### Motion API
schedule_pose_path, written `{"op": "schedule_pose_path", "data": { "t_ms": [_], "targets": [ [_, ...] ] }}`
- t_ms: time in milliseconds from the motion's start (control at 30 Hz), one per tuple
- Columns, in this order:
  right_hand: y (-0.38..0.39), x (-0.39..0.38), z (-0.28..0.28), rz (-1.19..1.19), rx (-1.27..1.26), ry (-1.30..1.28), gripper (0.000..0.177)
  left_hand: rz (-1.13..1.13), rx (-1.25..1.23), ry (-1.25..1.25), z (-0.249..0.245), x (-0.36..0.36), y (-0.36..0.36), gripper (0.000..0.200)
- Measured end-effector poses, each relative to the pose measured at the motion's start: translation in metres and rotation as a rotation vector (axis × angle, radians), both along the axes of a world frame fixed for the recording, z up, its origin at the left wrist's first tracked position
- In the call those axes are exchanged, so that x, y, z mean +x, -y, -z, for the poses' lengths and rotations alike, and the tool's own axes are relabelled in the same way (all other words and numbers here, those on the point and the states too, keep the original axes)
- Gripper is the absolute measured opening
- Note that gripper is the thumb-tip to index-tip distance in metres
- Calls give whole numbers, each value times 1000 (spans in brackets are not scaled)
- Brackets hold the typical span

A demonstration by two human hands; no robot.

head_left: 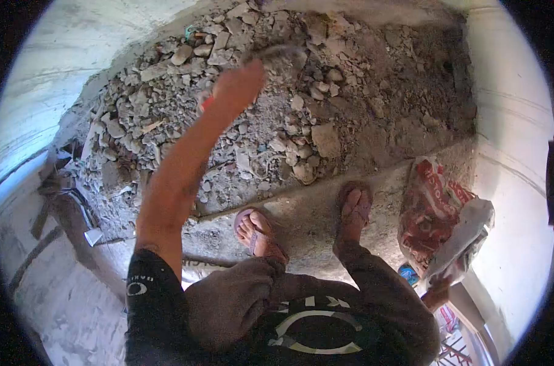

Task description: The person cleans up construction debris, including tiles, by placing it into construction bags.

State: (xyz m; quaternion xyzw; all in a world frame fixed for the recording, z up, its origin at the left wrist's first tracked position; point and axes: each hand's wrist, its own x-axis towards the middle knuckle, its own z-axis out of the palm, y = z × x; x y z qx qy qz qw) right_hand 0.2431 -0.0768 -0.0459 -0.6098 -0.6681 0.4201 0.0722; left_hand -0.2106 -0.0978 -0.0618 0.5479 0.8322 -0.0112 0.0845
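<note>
My left hand (240,84) reaches out over the rubble, closed around a red-handled tool (207,104). Its dark, curved metal end (283,51) is smeared by motion, so its exact kind does not show. Below that end lies a heap of rubble (240,143), made of broken stones, chunks of mortar and grey dust. Down at the right, my right hand (436,297) is closed on the lower edge of a red and white plastic sack (432,210). The sack stands crumpled against the wall, its pale folded rim turned towards me; part of this hand is hidden by it.
My sandalled feet (261,235) stand on a concrete ledge (307,213) along the rubble. Pale walls (514,134) close in on both sides. A larger flat stone (325,140) lies near the ledge. Dark scraps (69,195) lie at the left, and a blue item (408,273) beside the sack.
</note>
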Motion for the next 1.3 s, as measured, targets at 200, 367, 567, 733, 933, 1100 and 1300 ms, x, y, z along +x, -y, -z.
{"op": "schedule_pose_path", "data": {
  "t_ms": [200,367,567,733,933,1100,1300],
  "targets": [
    [-118,12,-204,-437,691,388,29,-234,-112,206,-50,88,72,32],
    [-139,-74,-201,-793,258,342,28,-377,-174,577,-89,114,140,29],
    [-125,-132,-78,-1102,82,47,41,-750,62,507,-150,74,146,27],
    [-160,-258,-35,-1188,-294,55,50,-943,174,633,-139,99,170,30],
    [-151,-346,90,-481,-255,217,59,-1013,169,939,-100,150,183,34],
    [-161,-357,85,-244,-674,-93,86,-1241,127,1060,-109,127,193,36],
    [-125,-364,115,-79,-286,-137,101,-1240,204,1114,-112,97,205,40]
  ]
}}
